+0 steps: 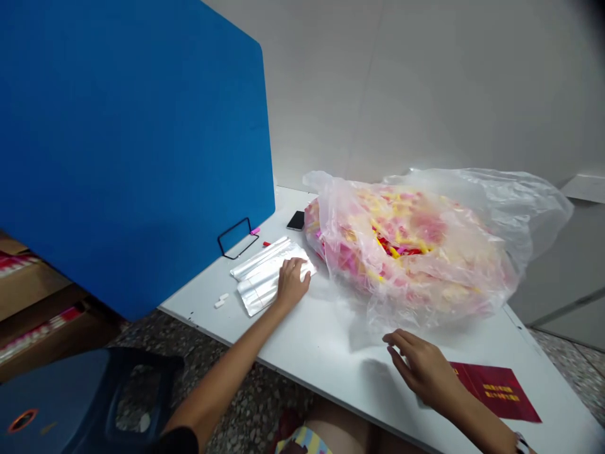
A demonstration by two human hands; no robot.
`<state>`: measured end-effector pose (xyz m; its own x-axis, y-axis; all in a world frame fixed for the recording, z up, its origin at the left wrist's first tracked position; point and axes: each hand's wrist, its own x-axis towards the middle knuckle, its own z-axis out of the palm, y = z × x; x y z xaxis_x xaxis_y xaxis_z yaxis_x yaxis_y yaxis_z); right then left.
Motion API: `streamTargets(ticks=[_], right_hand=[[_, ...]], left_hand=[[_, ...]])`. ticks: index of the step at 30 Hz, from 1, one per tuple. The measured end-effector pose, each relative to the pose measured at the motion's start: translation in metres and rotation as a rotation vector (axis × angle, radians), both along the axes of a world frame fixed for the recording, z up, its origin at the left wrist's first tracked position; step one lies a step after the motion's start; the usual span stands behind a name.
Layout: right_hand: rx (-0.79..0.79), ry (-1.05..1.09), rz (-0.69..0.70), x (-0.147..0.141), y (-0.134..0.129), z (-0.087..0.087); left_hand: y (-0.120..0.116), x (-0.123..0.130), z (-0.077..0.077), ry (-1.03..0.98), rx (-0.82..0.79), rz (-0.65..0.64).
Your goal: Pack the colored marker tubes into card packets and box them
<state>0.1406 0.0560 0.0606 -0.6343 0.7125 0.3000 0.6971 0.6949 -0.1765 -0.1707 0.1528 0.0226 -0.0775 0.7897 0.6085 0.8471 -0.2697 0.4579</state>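
Observation:
My left hand [292, 284] rests on the silver foil pouches [259, 285], which lie in a stack on the white table [321, 353]. Its fingers are apart and touch the top pouch. Over the table's right part is my right hand [418, 366], fingers curved and apart, with nothing visible in it. Beneath and beside its wrist lies a dark red booklet [501, 391] with gold print. Beyond both hands sits a large clear plastic bag [411, 252], its mouth partly open, full of small red, yellow and pink pieces.
A tall blue panel [142, 139] stands along the left side with a black wire stand [237, 238] at its foot. A phone [296, 220] lies behind the pouches, small white pieces [221, 301] left of them. A blue stool [85, 403] is at lower left.

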Motion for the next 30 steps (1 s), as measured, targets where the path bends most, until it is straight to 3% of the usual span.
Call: streamTargets(ticks=[4, 10, 19, 23, 27, 30], right_hand=[[-0.01, 0.032, -0.024, 0.009, 0.003, 0.001], [0.027, 0.095, -0.065, 0.019, 0.013, 0.006], [0.135, 0.265, -0.039, -0.008, 0.049, 0.034], [0.183, 0.316, -0.04, -0.012, 0.059, 0.043], [0.192, 0.363, -0.091, -0.004, 0.065, 0.048], [0.167, 0.395, -0.126, -0.002, 0.065, 0.05]], left_hand=[[0.05, -0.02, -0.008, 0.263, -0.224, 0.259], [0.057, -0.02, -0.025, 0.341, -0.268, 0.253], [0.052, -0.023, -0.019, 0.111, 0.054, 0.134], [0.051, -0.032, -0.012, -0.031, 0.281, 0.033], [0.048, -0.042, 0.009, -0.076, 0.505, 0.137], [0.049, -0.046, 0.035, -0.231, 0.518, 0.187]])
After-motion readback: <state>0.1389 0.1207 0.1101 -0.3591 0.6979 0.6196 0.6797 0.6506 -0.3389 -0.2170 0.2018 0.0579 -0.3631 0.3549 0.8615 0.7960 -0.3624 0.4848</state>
